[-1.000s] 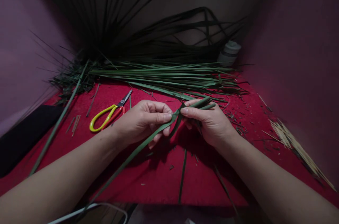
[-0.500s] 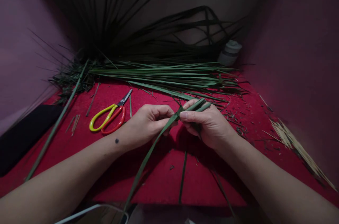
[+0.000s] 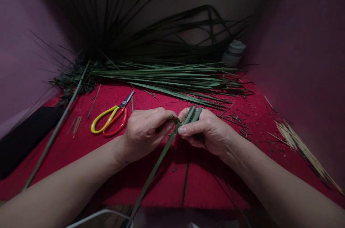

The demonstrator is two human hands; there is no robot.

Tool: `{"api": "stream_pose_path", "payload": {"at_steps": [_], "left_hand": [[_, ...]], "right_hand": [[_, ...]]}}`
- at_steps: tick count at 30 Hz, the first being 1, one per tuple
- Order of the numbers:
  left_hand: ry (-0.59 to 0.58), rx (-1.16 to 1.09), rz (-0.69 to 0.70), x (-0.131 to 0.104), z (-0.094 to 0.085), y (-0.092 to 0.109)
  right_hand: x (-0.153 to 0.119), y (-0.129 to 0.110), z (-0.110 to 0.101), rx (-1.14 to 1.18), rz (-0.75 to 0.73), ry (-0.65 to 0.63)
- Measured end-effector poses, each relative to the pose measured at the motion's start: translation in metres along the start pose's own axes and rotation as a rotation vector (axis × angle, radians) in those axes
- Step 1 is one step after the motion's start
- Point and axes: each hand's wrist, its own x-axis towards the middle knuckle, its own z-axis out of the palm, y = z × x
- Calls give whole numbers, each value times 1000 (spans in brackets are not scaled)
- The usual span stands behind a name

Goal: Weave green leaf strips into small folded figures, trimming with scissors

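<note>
Right hand, clamped on folded leaf bundle; left hand beside it, fingertips pinching leaf end. Leaf strip trails between them. Apparent step: folding; continuing calls for steady right-hand pressure.

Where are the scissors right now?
In the head view, the scissors lie on the red cloth, just beyond the left forearm and beside the left hand.

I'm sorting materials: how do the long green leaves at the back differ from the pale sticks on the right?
The leaves are green and flat; the sticks are straw-coloured and thinner. The leaves run across the back; the sticks slant along the right. Both lie bunched on the red surface.
</note>
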Motion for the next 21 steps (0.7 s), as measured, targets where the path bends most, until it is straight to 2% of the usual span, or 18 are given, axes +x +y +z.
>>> {"api": "stream_pose_path", "payload": {"at_steps": [5,11,14,18,21], "left_hand": [[29,89,32,-3,1,-6],[119,187,140,0,0,-14],[97,201,224,5,-3,-14],[1,331,381,11,-19,-17],[95,455,431,17,-36,-22]], "right_hand": [[0,-1,2,-42,-23,19],[0,-5,-3,-51,-20,-41],[0,-6,-8,-54,-9,-67],[0,-6,-10,-16,30,-126],[0,-7,-9,17,43,-174]]}}
